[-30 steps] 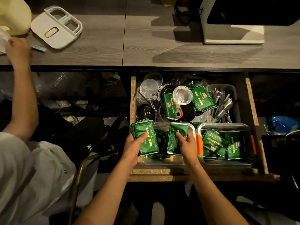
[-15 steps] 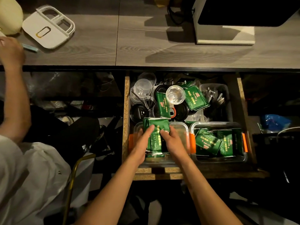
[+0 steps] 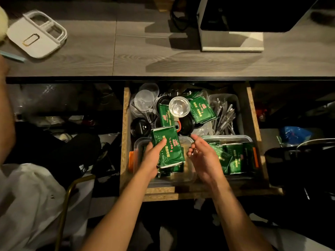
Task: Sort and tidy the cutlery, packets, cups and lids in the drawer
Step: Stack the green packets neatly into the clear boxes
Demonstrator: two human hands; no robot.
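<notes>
white lid [image 3: 37, 36] – countertop [image 3: 145, 57] (grey woodgrain) | dark appliance [image 3: 253, 17] – behind

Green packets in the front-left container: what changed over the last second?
The right hand let go of its packet and drew off to the right, now open and empty. The left hand brought its stack of green packets inward over the left container, still gripping it. The right container, cup and cutlery are unchanged.

We've got basically no spare floor in this drawer [image 3: 126, 134]: two clear tubs [image 3: 228, 138] fill the front, and the back is jammed with black lids [image 3: 140, 127], plastic cups [image 3: 144, 100], a glass bowl [image 3: 179, 106] and the cutlery bin [image 3: 224, 113]. Only way in is from above; the countertop edge [image 3: 163, 78] overhangs the rear.
</notes>
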